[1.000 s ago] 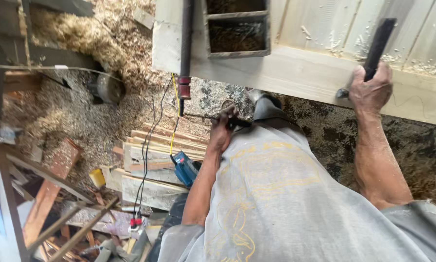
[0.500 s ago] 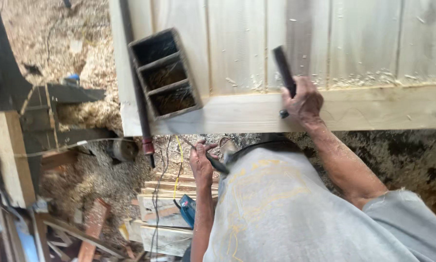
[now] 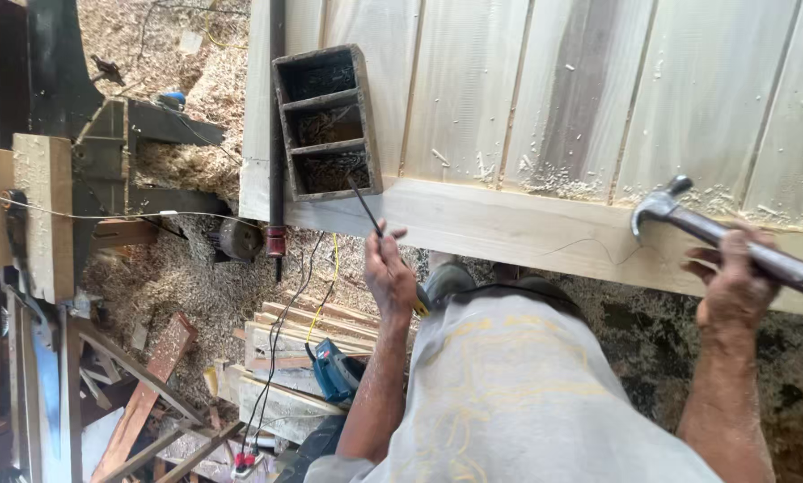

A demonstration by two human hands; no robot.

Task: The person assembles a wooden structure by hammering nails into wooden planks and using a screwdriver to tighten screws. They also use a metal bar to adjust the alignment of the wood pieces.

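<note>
Planks, pale and set edge to edge into one broad wooden panel point(image 3: 598, 116), fill the upper frame, a cross board point(image 3: 527, 234) running along the near edge (curls of shavings litter the seams). Wooden box point(image 3: 328, 122), three compartments, dark nails inside, sits on the panel's left end. Hammer point(image 3: 714, 233), claw head up, lies across the cross board; my right hand point(image 3: 732, 291) is wrapped tight around its handle. My left hand point(image 3: 391, 273) pinches a slim dark punch point(image 3: 366, 207), tip toward the box. Blue power tool point(image 3: 334, 371) lies on stacked timber below.
</note>
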